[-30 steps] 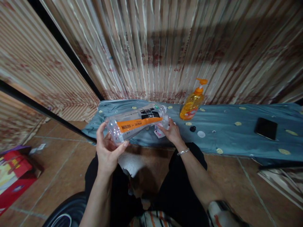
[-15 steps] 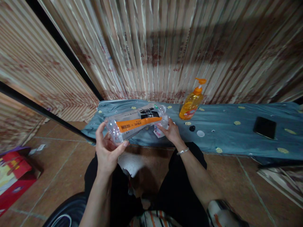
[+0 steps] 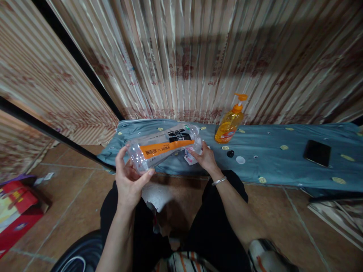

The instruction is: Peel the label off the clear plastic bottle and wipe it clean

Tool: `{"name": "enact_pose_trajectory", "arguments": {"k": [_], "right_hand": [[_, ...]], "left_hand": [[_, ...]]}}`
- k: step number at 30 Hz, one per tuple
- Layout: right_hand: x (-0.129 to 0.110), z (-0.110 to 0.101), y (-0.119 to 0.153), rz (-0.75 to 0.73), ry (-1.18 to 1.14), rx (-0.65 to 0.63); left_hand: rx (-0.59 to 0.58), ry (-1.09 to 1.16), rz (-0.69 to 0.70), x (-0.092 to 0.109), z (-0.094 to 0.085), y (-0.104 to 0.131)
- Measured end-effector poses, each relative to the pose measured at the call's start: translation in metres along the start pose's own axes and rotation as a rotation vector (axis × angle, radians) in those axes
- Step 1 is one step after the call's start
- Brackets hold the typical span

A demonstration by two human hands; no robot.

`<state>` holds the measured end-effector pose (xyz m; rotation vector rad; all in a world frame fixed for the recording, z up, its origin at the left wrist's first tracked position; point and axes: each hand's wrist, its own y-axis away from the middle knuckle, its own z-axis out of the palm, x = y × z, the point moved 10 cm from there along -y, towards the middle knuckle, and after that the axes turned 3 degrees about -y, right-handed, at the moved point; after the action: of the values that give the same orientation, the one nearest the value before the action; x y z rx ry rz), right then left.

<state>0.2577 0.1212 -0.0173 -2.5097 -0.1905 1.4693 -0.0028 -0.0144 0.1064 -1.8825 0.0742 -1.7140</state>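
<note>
A clear plastic bottle [image 3: 164, 145] with an orange and black label lies tilted in the air over the blue cloth. Its base is gripped by my left hand [image 3: 129, 179], thumb below and fingers behind. At the other end, my right hand [image 3: 205, 156] has its fingers closed round the bottle's neck. Just under that hand is a small pink and white packet [image 3: 190, 156], partly covered by the bottle and fingers. To the right of my right hand, a black cap [image 3: 230, 153] and a white disc [image 3: 240, 160] rest on the cloth.
An orange pump bottle [image 3: 229, 124] stands behind the cap. Farther right lies a black phone-like slab [image 3: 317, 152] on the cloth-covered bench [image 3: 272, 164]. A pleated curtain [image 3: 193, 60] hangs behind. Black poles [image 3: 82, 66] cross the left, above a red box [image 3: 21, 223] on the floor.
</note>
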Motion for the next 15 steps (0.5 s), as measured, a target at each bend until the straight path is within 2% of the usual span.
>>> {"name": "enact_pose_trajectory", "arguments": {"k": [5,15], "right_hand": [[-0.0020,0.0003,0.0003,-0.001,-0.013,-0.017],[-0.0025,-0.0014,0.0004,0.007,0.005,-0.011]], "left_hand": [[0.022,0.000,0.031,0.0049,0.0004,-0.0003],[0.017,-0.012,0.012,-0.0008,-0.0008,0.0008]]}}
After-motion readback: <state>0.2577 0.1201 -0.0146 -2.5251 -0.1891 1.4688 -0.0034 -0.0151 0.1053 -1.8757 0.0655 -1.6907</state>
